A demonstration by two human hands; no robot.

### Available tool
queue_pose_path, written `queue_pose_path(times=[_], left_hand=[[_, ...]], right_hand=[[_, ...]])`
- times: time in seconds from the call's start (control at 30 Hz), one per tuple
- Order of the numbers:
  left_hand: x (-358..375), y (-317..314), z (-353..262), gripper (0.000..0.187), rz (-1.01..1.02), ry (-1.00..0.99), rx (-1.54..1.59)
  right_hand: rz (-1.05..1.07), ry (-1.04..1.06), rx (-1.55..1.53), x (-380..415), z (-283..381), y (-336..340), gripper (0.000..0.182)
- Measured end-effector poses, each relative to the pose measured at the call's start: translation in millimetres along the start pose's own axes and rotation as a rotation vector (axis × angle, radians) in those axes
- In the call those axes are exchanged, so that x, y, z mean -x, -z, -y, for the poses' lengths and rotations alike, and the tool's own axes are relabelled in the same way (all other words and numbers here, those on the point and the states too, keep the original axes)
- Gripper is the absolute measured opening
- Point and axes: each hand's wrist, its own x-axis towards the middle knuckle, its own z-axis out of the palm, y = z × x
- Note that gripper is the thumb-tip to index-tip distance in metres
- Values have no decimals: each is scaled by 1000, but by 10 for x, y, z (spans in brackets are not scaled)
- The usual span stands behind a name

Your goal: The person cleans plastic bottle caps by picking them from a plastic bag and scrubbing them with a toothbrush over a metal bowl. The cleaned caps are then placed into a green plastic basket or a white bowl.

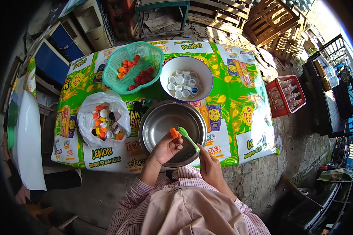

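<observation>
Over the steel basin (153, 117), my left hand (165, 150) pinches an orange bottle cap (173, 132) between its fingertips. My right hand (211, 166) grips a slim green toothbrush (189, 140), one end of it pointing up close beside the cap. The basin stands at the table's near edge, its inside partly hidden by both hands. Left of it is a white plastic bag (84, 124) of mixed-colour caps (102, 119). Behind are a green basket (117, 51) with orange and red caps (139, 78) and a white bowl (169, 70) of white caps (180, 80).
A printed green-and-white cover (233, 129) lies over the table. Right of the table stands a red crate (273, 88) of clear packed items. Wooden pallets (268, 23) are stacked behind. At the far left, part of another person (23, 194) shows beside a white surface (30, 133).
</observation>
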Motion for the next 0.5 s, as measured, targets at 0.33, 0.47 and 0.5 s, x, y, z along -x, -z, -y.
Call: queue_pose_path(times=[0.33,0.47,0.5], left_hand=[[43,45,30,21,-21,29,43],[24,0,9,22,-7,72,29],[17,34,16,24,53,87,3]], right_hand=[[30,32,35,70,-40,-50,46],[24,12,61,52,-75,-61,44],[1,-10,71,46,-82,-60,44]])
